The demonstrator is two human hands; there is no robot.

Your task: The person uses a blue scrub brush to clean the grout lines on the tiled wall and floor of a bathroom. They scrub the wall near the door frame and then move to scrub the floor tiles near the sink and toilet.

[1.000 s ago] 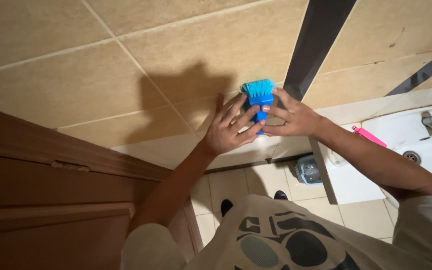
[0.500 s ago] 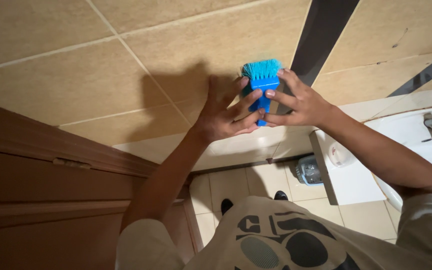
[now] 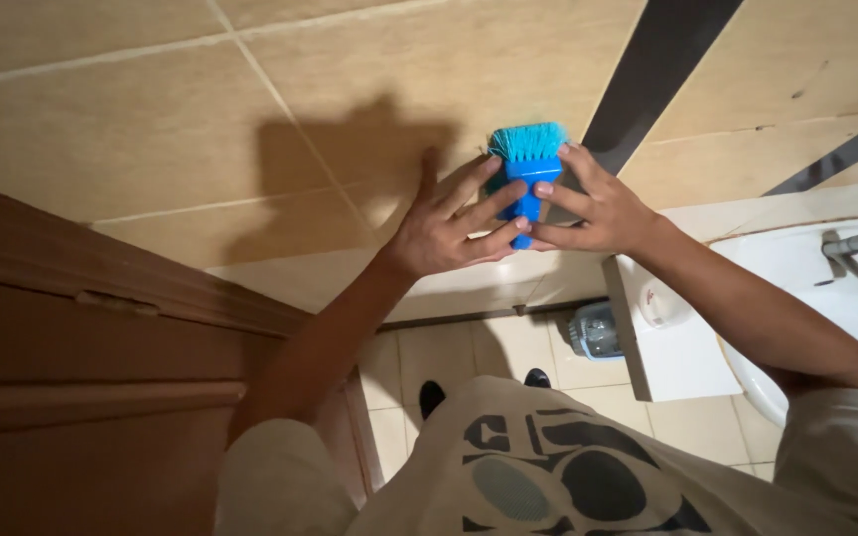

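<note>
A blue scrub brush with teal bristles is pressed against the beige tiled wall, bristles pointing up. Both hands hold its blue handle. My left hand grips it from the left with fingers spread across the handle. My right hand holds it from the right, fingers wrapped at the top and middle of the handle. The brush sits just left of a dark vertical tile stripe.
A brown wooden door stands at the left. A white sink with a metal tap is at the right, beside a white ledge. A grey container rests on the tiled floor below.
The brush and both hands have moved up the wall. The view has shifted a little, and the pink item by the sink is out of sight.
</note>
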